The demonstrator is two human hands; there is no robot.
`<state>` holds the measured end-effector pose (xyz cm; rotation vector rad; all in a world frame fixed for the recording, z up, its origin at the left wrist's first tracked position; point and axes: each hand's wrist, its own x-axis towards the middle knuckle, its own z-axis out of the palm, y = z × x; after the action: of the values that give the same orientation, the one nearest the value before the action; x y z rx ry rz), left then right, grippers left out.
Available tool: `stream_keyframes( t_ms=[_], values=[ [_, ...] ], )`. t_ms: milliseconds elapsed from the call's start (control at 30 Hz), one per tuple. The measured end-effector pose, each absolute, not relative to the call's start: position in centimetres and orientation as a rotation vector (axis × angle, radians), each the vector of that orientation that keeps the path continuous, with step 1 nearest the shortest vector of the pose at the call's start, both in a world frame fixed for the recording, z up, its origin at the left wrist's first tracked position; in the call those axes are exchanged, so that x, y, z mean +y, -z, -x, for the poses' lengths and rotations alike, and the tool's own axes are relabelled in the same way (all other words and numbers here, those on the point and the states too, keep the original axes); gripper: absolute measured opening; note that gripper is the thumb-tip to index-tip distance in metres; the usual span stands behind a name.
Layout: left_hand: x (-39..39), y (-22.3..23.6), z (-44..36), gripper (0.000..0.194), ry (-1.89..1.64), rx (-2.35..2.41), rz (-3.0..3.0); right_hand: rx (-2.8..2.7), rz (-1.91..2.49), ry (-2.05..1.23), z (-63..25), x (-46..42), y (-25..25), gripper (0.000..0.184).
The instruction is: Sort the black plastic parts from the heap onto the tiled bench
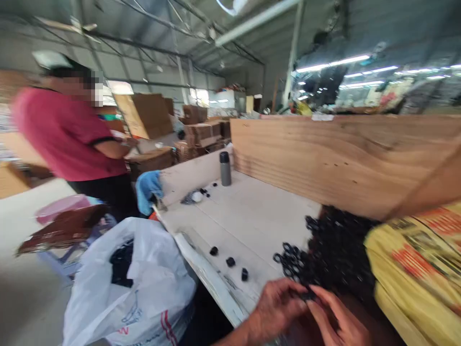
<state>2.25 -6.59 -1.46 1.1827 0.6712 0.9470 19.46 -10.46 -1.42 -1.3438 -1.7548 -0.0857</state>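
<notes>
Low in the head view, my left hand [275,303] and my right hand [338,317] meet fingertip to fingertip. Between them they pinch a small black plastic part [307,294], whose exact shape is blurred and partly covered by the fingers. Just beyond lies a big heap of black ring-shaped pieces [338,247], spilling leftward across the white tabletop [230,216]. To the left of my hands, a few separate black caps [230,262] stand near the table's edge.
A tall wooden board [342,161] borders the table's far side. A grey bottle [225,169] stands at the back corner. A yellow sack [418,269] is at right, a white bag [133,293] of black pieces at left. Beyond it stands a person in a pink shirt [72,134].
</notes>
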Motion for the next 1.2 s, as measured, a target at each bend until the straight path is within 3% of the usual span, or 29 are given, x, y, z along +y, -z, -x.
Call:
stream_keyframes(
  t_ms=[133, 233, 333, 1067, 1200],
  values=[
    [-6.0, 1.4, -2.3, 0.036, -0.958, 0.625, -1.116, -1.801, 1.323, -0.240, -19.4, -10.9, 1.0, 0.024],
    [-5.7, 1.8, -2.5, 0.033, -0.920, 0.609, -1.096, -1.737, 1.412, -0.258, -19.4, -10.9, 0.8, 0.030],
    [-5.8, 1.8, -2.4, 0.030, -0.915, 0.621, -1.106, -1.690, 1.450, -0.347, -19.0, -11.3, 0.3, 0.021],
    [-5.9, 1.7, -2.4, 0.031, -0.918, 0.592, -1.126, -1.620, 1.419, -0.490, -18.6, -11.4, -0.2, 0.015],
    [-6.0, 1.9, -2.4, 0.031, -0.960, 0.634, -1.221, -1.485, 1.531, -0.705, -18.4, -11.5, 0.0, 0.017]
  ],
)
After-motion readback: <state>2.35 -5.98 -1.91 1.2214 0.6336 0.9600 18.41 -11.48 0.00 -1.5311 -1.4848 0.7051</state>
